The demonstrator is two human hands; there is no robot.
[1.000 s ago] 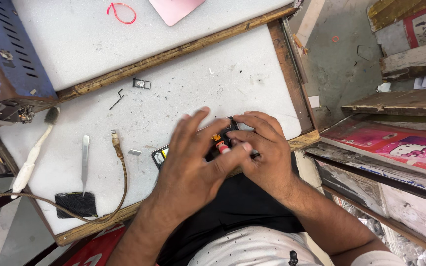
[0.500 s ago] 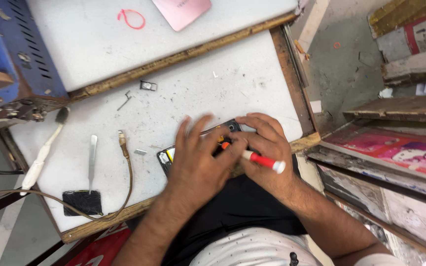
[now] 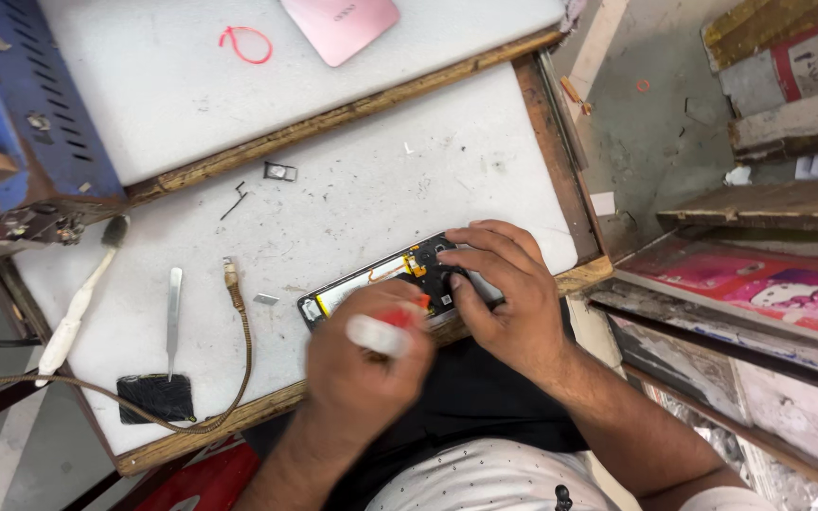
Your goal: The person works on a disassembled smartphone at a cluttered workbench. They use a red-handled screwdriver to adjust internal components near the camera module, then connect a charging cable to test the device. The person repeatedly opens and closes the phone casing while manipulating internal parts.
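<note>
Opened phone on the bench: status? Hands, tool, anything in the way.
Right hand flat on opened phone, pinning it. Left hand grips red-and-white tool, blurred, at the phone's near edge. Cable and tweezers lie left, apart.

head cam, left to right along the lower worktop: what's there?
White-handled brush → metal tweezers → braided cable → left hand holding a red and white tool → right hand on the opened phone.

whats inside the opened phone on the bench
The opened phone shows a dark circuit board, an orange flex strip and a pale battery; the right hand and left hand cover its near edge.
</note>
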